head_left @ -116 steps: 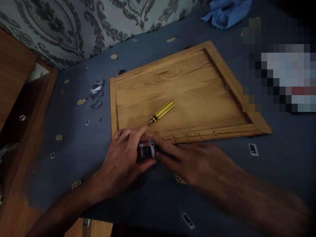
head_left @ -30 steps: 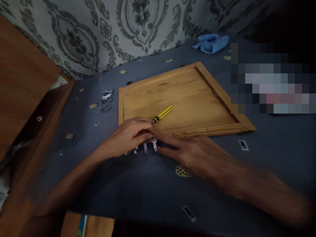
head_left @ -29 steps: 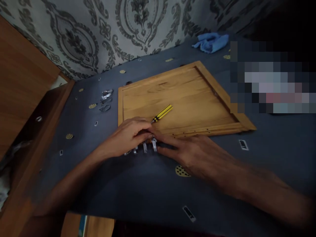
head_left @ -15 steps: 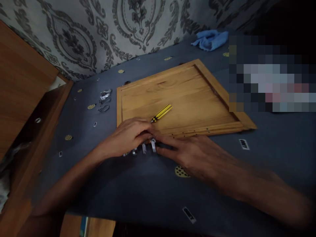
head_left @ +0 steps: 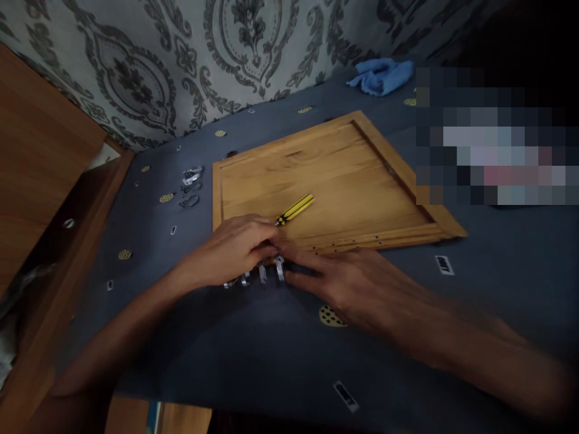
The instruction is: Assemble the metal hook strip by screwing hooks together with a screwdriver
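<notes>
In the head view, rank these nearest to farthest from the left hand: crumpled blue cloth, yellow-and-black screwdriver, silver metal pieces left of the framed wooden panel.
1. Screwdriver: beside the left hand, on the panel.
2. Metal pieces: left of the panel.
3. Blue cloth: back right, beyond the panel.

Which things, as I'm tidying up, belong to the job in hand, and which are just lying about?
Part of the job:
wooden panel
metal pieces at its near edge
yellow-handled tool on it
loose metal bits beside it, probably

Apparently just lying about:
blue cloth
whitish item, lower left, too dim to name
</notes>
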`<state>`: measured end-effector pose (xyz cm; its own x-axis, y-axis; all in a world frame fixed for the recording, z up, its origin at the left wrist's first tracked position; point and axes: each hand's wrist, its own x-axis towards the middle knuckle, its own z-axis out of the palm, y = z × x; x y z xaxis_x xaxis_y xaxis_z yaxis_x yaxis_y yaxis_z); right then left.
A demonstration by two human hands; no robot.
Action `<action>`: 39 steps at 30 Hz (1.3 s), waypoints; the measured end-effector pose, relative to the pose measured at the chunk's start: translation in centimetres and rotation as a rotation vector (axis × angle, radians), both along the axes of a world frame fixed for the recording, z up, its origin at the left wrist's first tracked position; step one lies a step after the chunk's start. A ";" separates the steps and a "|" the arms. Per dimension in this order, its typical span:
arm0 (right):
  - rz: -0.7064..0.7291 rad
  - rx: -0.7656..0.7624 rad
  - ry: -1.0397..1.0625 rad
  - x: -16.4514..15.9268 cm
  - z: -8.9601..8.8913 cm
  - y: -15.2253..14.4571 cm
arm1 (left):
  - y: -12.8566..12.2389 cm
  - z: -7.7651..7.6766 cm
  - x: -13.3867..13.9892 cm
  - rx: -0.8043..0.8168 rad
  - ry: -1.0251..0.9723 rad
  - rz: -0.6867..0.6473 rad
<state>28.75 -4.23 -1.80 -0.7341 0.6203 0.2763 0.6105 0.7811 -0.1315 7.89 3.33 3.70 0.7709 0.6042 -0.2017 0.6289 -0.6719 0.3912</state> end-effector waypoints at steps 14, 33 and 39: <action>-0.016 -0.053 -0.035 0.0 0.3 -0.1 | 0.1 0.7 0.7 0.139 0.173 -0.135; -0.007 -0.087 -0.029 0.0 0.6 0.1 | -0.9 -0.4 -0.6 0.166 -0.003 -0.022; 0.033 -0.061 0.059 0.1 0.6 -0.1 | -3.4 0.3 -2.0 0.153 -0.178 0.152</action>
<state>28.89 -4.29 -1.19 -0.7384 0.6127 0.2816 0.5740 0.7903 -0.2144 5.84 -0.12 3.98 0.6844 0.7284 0.0309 0.6574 -0.6349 0.4059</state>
